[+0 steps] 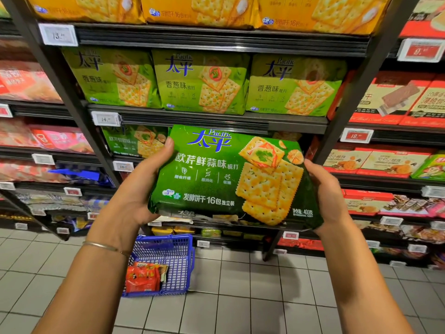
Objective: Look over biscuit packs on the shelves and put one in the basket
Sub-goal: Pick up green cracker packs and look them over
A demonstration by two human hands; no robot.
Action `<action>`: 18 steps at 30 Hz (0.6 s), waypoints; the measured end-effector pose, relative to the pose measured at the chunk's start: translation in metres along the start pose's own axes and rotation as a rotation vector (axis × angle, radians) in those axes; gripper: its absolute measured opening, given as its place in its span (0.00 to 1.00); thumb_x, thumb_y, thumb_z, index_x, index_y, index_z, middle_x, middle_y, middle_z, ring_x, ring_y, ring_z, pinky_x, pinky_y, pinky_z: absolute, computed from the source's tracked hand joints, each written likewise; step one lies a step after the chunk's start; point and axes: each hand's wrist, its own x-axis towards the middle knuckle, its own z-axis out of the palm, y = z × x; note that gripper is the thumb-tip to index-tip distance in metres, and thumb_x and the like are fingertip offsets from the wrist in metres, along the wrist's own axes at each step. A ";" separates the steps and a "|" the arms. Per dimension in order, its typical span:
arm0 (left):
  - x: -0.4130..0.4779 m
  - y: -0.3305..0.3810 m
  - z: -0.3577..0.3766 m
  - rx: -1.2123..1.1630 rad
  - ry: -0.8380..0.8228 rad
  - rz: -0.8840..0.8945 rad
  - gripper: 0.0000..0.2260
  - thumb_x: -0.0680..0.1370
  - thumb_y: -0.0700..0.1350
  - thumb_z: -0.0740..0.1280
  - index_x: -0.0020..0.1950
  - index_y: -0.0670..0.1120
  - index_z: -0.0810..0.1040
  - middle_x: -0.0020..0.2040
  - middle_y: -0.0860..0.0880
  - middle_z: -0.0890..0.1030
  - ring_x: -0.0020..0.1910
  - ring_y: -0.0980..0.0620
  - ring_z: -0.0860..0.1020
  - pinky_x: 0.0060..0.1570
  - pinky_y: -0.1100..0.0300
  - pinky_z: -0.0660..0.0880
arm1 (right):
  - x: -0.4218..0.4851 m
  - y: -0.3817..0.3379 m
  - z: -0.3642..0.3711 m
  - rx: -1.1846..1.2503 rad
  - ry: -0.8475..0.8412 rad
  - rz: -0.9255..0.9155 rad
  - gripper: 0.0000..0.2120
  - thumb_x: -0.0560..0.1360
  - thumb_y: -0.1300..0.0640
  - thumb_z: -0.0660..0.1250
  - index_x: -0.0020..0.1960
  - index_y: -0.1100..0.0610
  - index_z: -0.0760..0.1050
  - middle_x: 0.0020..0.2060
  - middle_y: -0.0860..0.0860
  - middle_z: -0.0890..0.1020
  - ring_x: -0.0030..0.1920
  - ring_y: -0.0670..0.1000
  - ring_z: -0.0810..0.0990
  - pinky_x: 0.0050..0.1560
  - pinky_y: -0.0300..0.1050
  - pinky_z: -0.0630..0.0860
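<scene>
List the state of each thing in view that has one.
dark green biscuit pack: held up in both hands, front facing the camera
left hand: grips the pack's left edge
right hand: grips the pack's right edge
blue basket: on the floor, red packet inside
light green packs: standing on the shelf

Pale grey floor tiles [240, 304] with dark grout run below. White price tags [106, 118] step down the left side, one reading 14, and red-printed tags [421, 49] sit at the right. A red snack packet [142, 278] lies low, centre-left — a silvery packet [164, 271] just behind it.
</scene>
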 end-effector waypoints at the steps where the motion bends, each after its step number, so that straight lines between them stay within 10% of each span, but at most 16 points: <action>1: 0.001 -0.004 -0.001 -0.008 0.011 -0.023 0.18 0.75 0.61 0.70 0.53 0.49 0.90 0.53 0.44 0.88 0.48 0.45 0.88 0.41 0.50 0.85 | -0.001 -0.002 0.002 0.020 -0.008 -0.015 0.18 0.84 0.48 0.59 0.58 0.56 0.86 0.56 0.58 0.87 0.57 0.61 0.86 0.47 0.55 0.85; 18: -0.003 -0.036 -0.020 0.019 0.115 -0.089 0.17 0.72 0.59 0.73 0.50 0.48 0.90 0.54 0.42 0.88 0.47 0.44 0.88 0.39 0.49 0.85 | -0.005 0.020 -0.001 -0.001 -0.042 0.071 0.16 0.83 0.53 0.65 0.68 0.55 0.76 0.63 0.60 0.83 0.63 0.63 0.83 0.65 0.68 0.77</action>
